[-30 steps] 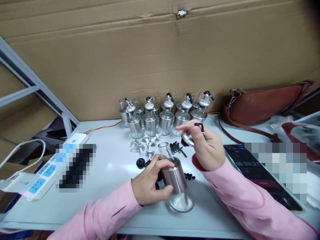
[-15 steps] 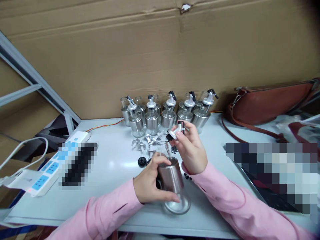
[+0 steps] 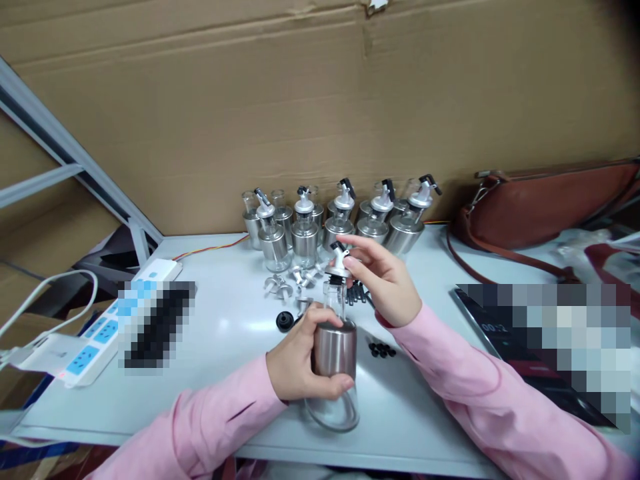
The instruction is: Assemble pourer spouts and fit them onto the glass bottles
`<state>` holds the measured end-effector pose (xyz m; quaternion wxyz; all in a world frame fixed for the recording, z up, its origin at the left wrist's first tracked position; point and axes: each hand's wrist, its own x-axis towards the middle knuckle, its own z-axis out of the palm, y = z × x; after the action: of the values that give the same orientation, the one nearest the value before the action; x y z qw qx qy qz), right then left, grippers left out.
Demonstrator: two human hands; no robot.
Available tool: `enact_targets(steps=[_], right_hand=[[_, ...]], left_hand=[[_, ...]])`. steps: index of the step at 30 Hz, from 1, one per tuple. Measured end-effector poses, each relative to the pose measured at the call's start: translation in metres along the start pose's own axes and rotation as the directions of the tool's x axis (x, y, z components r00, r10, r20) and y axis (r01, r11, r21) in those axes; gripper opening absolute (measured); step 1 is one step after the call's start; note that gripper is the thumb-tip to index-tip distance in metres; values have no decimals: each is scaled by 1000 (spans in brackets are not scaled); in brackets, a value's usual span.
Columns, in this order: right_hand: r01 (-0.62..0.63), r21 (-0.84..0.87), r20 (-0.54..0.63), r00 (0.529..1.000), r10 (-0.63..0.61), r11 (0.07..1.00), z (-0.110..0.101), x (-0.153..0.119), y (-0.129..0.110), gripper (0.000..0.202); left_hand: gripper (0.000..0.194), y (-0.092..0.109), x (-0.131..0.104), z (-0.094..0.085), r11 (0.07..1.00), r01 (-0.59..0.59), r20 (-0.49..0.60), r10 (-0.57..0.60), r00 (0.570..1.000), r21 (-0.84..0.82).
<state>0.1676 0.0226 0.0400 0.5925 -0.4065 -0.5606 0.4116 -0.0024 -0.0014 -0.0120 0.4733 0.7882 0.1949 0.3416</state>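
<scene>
My left hand [image 3: 305, 363] is wrapped round a glass bottle with a metal sleeve [image 3: 335, 352], near the table's front edge. At the bottle's mouth is a silver pourer cap with a black spout lever [image 3: 340, 261], pinched in the fingers of my right hand [image 3: 387, 280]. The cap's black stopper is at the top of the glass neck; how deep it sits is hard to tell. Behind my hands stand several capped bottles [image 3: 305, 239]. Loose silver pourer parts [image 3: 279, 288] and a black round part [image 3: 285, 321] lie left of the neck.
Small black pieces [image 3: 382, 349] lie right of the bottle. A white power strip [image 3: 120, 320] and a blurred dark object [image 3: 159, 327] are on the left. On the right are a brown bag [image 3: 545, 213] and a dark screen [image 3: 515, 340]. Cardboard [image 3: 320, 100] stands behind.
My right hand has brought the pourer cap left and onto the bottle's mouth, turning it upright. The bottle has tilted, its base now further left. The small black pieces are more exposed.
</scene>
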Motion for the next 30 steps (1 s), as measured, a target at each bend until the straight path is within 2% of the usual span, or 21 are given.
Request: enact_targets(steps=[3,7,17,30], right_hand=[[-7,-37,76,997,10,999,-3,2,0,28],[-10,-6,137,990,10,1000,-7,5,0,25],[-24,10,193,981,22,1000,-16,5,1,28],[76,-147,273,961,-34,986,-20,2,-3,25]], left_hand=[[53,-1,-1,1,1000,-13,3,13,1000,-1],[54,-4,0,2,998,-57,-5,57,998,-13],[53,-3,0,1,997,-76,0,76,997,-18],[52,-4,-1,1,998,-31,39,33,999,-50]])
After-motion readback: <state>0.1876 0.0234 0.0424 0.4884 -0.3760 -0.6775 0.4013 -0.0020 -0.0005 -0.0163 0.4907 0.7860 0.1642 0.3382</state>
